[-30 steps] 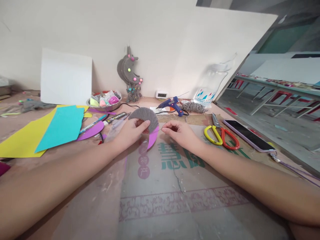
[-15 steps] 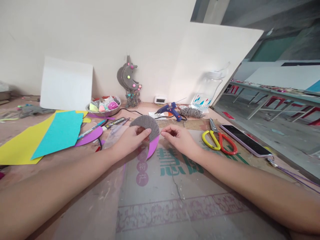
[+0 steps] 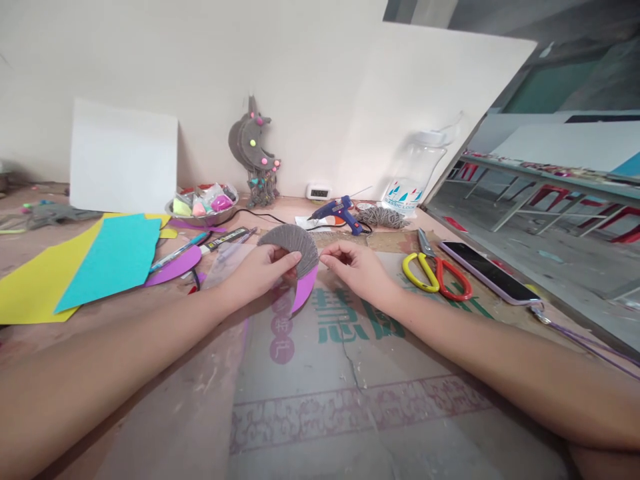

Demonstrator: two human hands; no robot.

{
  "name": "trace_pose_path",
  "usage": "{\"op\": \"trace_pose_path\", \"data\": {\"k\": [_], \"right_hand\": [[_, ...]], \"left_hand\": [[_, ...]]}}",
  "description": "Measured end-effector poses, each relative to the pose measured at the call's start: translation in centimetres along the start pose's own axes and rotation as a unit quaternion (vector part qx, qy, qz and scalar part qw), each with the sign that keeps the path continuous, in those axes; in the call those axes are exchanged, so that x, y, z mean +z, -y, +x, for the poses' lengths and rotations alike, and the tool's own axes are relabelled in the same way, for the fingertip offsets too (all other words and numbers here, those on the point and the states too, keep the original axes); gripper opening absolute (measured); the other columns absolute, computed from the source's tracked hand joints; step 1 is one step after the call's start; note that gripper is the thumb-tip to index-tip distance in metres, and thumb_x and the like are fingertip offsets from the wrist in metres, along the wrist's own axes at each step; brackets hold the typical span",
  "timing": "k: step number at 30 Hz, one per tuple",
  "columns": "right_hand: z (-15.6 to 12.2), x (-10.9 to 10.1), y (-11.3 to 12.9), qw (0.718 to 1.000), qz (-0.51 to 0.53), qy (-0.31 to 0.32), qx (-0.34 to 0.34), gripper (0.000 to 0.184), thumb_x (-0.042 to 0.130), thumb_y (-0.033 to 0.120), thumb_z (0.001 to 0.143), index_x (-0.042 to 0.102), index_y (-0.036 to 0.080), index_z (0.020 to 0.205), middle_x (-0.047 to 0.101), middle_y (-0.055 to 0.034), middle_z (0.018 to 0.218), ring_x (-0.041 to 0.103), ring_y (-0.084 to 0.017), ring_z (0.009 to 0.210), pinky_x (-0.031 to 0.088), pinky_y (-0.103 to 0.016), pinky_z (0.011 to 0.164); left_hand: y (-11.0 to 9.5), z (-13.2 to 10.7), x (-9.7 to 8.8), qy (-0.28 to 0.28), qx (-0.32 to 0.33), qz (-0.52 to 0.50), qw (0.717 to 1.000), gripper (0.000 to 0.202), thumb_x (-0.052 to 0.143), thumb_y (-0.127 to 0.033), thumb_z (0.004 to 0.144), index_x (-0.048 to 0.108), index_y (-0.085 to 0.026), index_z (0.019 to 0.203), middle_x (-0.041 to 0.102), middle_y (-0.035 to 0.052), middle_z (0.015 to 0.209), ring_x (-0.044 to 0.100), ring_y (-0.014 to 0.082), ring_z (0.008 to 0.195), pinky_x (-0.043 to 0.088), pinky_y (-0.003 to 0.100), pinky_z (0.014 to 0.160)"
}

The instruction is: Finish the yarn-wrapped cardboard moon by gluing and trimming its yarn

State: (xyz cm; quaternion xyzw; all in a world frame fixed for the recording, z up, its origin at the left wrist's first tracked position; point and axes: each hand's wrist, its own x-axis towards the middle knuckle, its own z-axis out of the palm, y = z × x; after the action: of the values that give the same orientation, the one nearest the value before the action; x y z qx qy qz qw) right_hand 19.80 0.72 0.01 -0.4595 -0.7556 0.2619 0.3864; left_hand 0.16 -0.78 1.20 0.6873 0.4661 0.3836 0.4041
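Observation:
My left hand (image 3: 267,268) grips a crescent (image 3: 293,241) between thumb and fingers, holding it above the plastic-covered work surface. Grey yarn is wound closely over the crescent's upper part, while its lower tip (image 3: 304,291) is bare purple. Just to the right, my right hand (image 3: 353,267) is closed in a pinch at the crescent's edge. A thin strand of grey yarn (image 3: 351,362) trails below this hand; the part between the fingertips is too fine to see clearly. Behind the hands lies a bundle of grey yarn (image 3: 383,217).
A blue glue gun (image 3: 340,212) lies behind the hands. Scissors (image 3: 437,275) and a phone (image 3: 490,272) are at right, near the table edge. Yellow (image 3: 35,287) and turquoise sheets (image 3: 107,260), pens and a bowl (image 3: 203,217) sit left. A decorated grey moon (image 3: 255,150) hangs against the wall.
The view has shifted slightly, so the background sits a little higher and more to the left. Both hands keep nearly the same pose around the crescent.

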Motion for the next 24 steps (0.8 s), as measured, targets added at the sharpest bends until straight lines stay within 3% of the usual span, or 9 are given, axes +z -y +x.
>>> {"op": "trace_pose_path", "data": {"k": [5, 8, 11, 15, 19, 22, 24], "right_hand": [[0.5, -0.3, -0.5, 1.000, 0.003, 0.009, 0.000, 0.018, 0.050, 0.023, 0.080, 0.065, 0.018, 0.090, 0.066, -0.0031, 0.086, 0.057, -0.014, 0.074, 0.043, -0.027, 0.069], [0.8, -0.7, -0.9, 0.997, 0.029, -0.065, -0.006, 0.022, 0.048, 0.022, 0.081, 0.061, 0.017, 0.098, 0.063, -0.0047, 0.097, 0.054, -0.013, 0.078, 0.043, -0.029, 0.073], [0.6, -1.0, -0.5, 0.989, 0.083, -0.118, -0.014, 0.024, 0.049, 0.029, 0.083, 0.054, 0.020, 0.105, 0.058, -0.0050, 0.103, 0.049, -0.010, 0.067, 0.043, -0.026, 0.063], [-0.3, -0.6, 0.9, 0.987, 0.156, -0.023, 0.010, 0.031, 0.055, 0.034, 0.081, 0.046, 0.025, 0.109, 0.052, -0.0048, 0.118, 0.044, -0.005, 0.051, 0.040, -0.024, 0.045], [-0.7, 0.1, 1.3, 0.979, 0.197, 0.044, 0.022, 0.042, 0.058, 0.035, 0.079, 0.039, 0.028, 0.116, 0.049, -0.0075, 0.126, 0.043, -0.002, 0.045, 0.038, -0.022, 0.038], [-0.6, 0.3, 1.0, 0.968, 0.234, 0.078, 0.044, 0.046, 0.060, 0.032, 0.078, 0.037, 0.028, 0.117, 0.053, -0.0066, 0.117, 0.046, -0.002, 0.044, 0.041, -0.022, 0.038], [-0.4, 0.3, 0.8, 0.959, 0.260, 0.098, 0.057, 0.044, 0.060, 0.030, 0.078, 0.038, 0.026, 0.116, 0.057, -0.0032, 0.100, 0.049, -0.005, 0.047, 0.045, -0.024, 0.044]], "left_hand": [[0.2, 0.0, 0.1, 0.012, -0.009, -0.053, 0.998, 0.029, 0.053, -0.039, 0.079, 0.059, -0.015, 0.063, 0.060, 0.0018, 0.062, 0.052, 0.0105, 0.053, 0.041, 0.022, 0.051], [0.3, 0.1, 0.1, -0.003, -0.011, -0.048, 0.999, 0.029, 0.053, -0.040, 0.078, 0.057, -0.016, 0.063, 0.058, 0.0016, 0.061, 0.053, 0.0111, 0.055, 0.042, 0.023, 0.053], [0.5, 0.3, 0.0, -0.021, -0.020, -0.037, 0.999, 0.032, 0.051, -0.043, 0.078, 0.056, -0.016, 0.062, 0.058, 0.0019, 0.061, 0.054, 0.0122, 0.057, 0.042, 0.023, 0.054], [0.6, 0.3, 0.0, -0.028, -0.021, -0.032, 0.999, 0.034, 0.049, -0.046, 0.078, 0.055, -0.016, 0.064, 0.060, 0.0023, 0.063, 0.055, 0.0127, 0.059, 0.042, 0.024, 0.055], [0.7, 0.3, -0.1, -0.019, -0.008, -0.020, 1.000, 0.036, 0.049, -0.047, 0.079, 0.057, -0.014, 0.066, 0.061, 0.0036, 0.065, 0.056, 0.0134, 0.061, 0.042, 0.025, 0.059], [0.8, 0.3, -0.2, -0.011, 0.000, -0.016, 1.000, 0.039, 0.050, -0.049, 0.078, 0.058, -0.014, 0.066, 0.061, 0.0043, 0.066, 0.056, 0.0137, 0.062, 0.042, 0.025, 0.060], [0.7, 0.3, -0.3, -0.006, 0.001, -0.015, 1.000, 0.039, 0.050, -0.049, 0.079, 0.058, -0.013, 0.067, 0.061, 0.0044, 0.066, 0.056, 0.0138, 0.062, 0.042, 0.025, 0.060]]}}
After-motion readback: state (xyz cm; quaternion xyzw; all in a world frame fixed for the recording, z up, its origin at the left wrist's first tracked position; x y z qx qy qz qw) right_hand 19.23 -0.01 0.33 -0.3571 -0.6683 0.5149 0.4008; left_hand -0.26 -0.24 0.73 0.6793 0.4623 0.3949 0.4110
